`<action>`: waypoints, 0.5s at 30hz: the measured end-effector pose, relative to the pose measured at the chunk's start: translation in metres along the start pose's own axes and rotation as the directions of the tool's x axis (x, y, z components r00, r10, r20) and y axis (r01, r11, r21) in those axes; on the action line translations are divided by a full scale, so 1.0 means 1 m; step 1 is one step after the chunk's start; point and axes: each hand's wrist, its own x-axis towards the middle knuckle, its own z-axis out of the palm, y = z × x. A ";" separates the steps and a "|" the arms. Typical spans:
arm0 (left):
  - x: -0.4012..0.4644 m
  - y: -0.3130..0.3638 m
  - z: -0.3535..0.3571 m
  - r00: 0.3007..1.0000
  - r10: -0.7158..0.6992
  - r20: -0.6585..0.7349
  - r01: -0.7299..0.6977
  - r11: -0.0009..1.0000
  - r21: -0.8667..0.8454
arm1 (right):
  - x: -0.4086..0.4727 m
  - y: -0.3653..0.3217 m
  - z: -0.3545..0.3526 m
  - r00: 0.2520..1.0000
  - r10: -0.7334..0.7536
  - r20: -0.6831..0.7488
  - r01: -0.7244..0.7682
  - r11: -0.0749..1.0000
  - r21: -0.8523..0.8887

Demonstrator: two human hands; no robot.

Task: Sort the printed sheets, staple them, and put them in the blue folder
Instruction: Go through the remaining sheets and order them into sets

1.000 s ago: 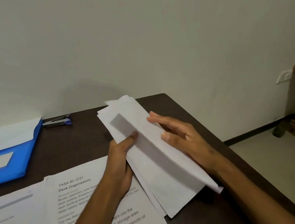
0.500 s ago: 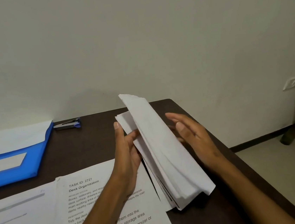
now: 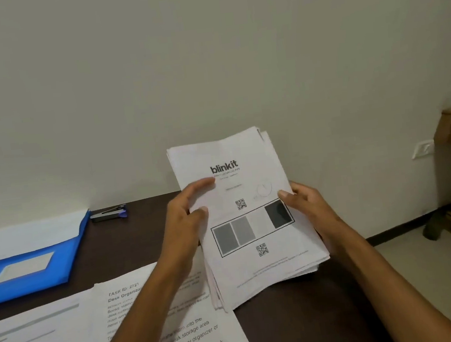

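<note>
White printed sheets [image 3: 248, 219], a loose stack with the "blinkit" page on top, stand tilted at centre frame, lower edge resting on the dark wooden desk [image 3: 130, 238]. Edges uneven: corners fan out upper right and lower left. Left hand [image 3: 187, 220] grasps the stack's left edge, thumb on the page face. Right hand [image 3: 305, 206] grasps the right edge, thumb on the print; its other fingers are hidden behind.

I judge the step as squaring the stack before stapling. To do it well: loosen both holds slightly, tap the bottom edge on the desk, then the side, until corners line up.

Stapler [image 3: 109, 213] lies left of centre, near the blue folder [image 3: 32, 266], open at far left. Other printed pages [image 3: 182, 341] lie flat in the lower left, under the left forearm.
</note>
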 end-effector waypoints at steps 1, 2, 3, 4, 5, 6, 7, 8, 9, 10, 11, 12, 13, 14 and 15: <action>0.000 0.007 0.001 0.997 0.072 -0.005 -0.072 0.997 0.004 | -0.002 -0.006 -0.003 0.999 -0.020 -0.034 0.020 1.000 -0.020; 0.000 0.015 0.003 0.989 0.145 -0.013 -0.145 0.989 0.005 | -0.005 -0.013 -0.006 0.996 -0.052 -0.077 0.048 0.998 -0.050; 0.000 0.024 0.006 0.975 0.221 -0.025 -0.221 0.975 0.021 | -0.007 -0.020 -0.008 0.990 -0.086 -0.116 0.077 0.994 -0.077; 0.000 0.033 0.010 0.952 0.302 -0.047 -0.300 0.953 0.046 | -0.011 -0.028 -0.008 0.981 -0.120 -0.155 0.107 0.990 -0.089; -0.001 0.040 0.014 0.925 0.372 -0.077 -0.368 0.928 0.062 | -0.016 -0.036 -0.009 0.970 -0.155 -0.189 0.141 0.986 -0.087; -0.002 0.046 0.018 0.902 0.417 -0.111 -0.414 0.909 0.056 | -0.021 -0.041 -0.009 0.957 -0.189 -0.220 0.173 0.981 -0.093; -0.004 0.046 0.022 0.892 0.425 -0.153 -0.424 0.905 0.042 | -0.025 -0.041 -0.009 0.944 -0.219 -0.247 0.199 0.974 -0.106; -0.010 0.041 0.026 0.897 0.401 -0.186 -0.404 0.914 0.022 | -0.030 -0.038 -0.008 0.935 -0.237 -0.264 0.210 0.970 -0.125; -0.016 0.032 0.029 0.916 0.345 -0.205 -0.353 0.936 0.001 | -0.034 -0.031 -0.006 0.930 -0.245 -0.272 0.213 0.966 -0.145; -0.025 0.019 0.034 0.948 0.249 -0.199 -0.260 0.965 -0.027 | -0.041 -0.021 -0.003 0.931 -0.242 -0.274 0.201 0.965 -0.169; -0.035 0.005 0.038 0.975 0.138 -0.175 -0.149 0.987 -0.055 | -0.046 -0.008 0.001 0.933 -0.230 -0.278 0.182 0.965 -0.188; -0.044 -0.007 0.041 0.989 0.041 -0.139 -0.054 0.995 -0.086 | -0.052 0.003 0.005 0.931 -0.211 -0.297 0.156 0.968 -0.198; -0.052 -0.016 0.044 0.994 -0.016 -0.109 0.003 0.994 -0.112 | -0.057 0.012 0.008 0.926 -0.194 -0.323 0.136 0.972 -0.194; -0.057 -0.020 0.046 0.995 -0.043 -0.094 0.031 0.991 -0.129 | -0.060 0.019 0.009 0.916 -0.185 -0.356 0.125 0.975 -0.186; -0.060 -0.021 0.048 0.993 -0.063 -0.095 0.050 0.989 -0.138 | -0.063 0.023 0.009 0.902 -0.187 -0.390 0.125 0.976 -0.179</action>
